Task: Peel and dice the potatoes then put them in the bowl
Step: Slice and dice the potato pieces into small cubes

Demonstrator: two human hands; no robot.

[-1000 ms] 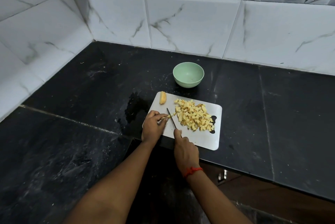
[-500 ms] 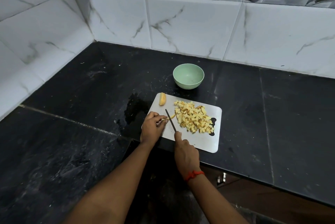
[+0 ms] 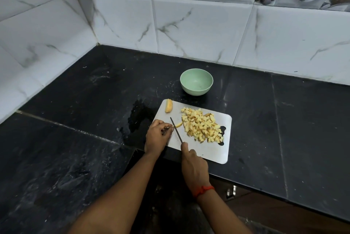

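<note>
A white cutting board [image 3: 214,151] lies on the black counter. A heap of diced potato [image 3: 201,124] covers its middle and right. A peeled potato wedge [image 3: 168,105] lies at the board's far left corner. My right hand [image 3: 193,165] grips a knife [image 3: 176,129] by the handle, forefinger along the spine, blade pointing away. My left hand [image 3: 158,136] sits with curled fingers at the blade's left side, fingertips pinching the last bit of a potato strip. A cut-off slice [image 3: 179,124] lies just right of the blade. The empty green bowl [image 3: 196,81] stands behind the board.
The black stone counter [image 3: 85,120] meets white marble-look wall tiles at the back and left, forming a corner. A wet patch [image 3: 139,118] lies left of the board. The counter's front edge runs under my wrists, with a cupboard front below at the right.
The knife blade has shifted slightly left toward my left fingertips, and a thin potato slice now lies right of the blade. The head camera has drifted a little.
</note>
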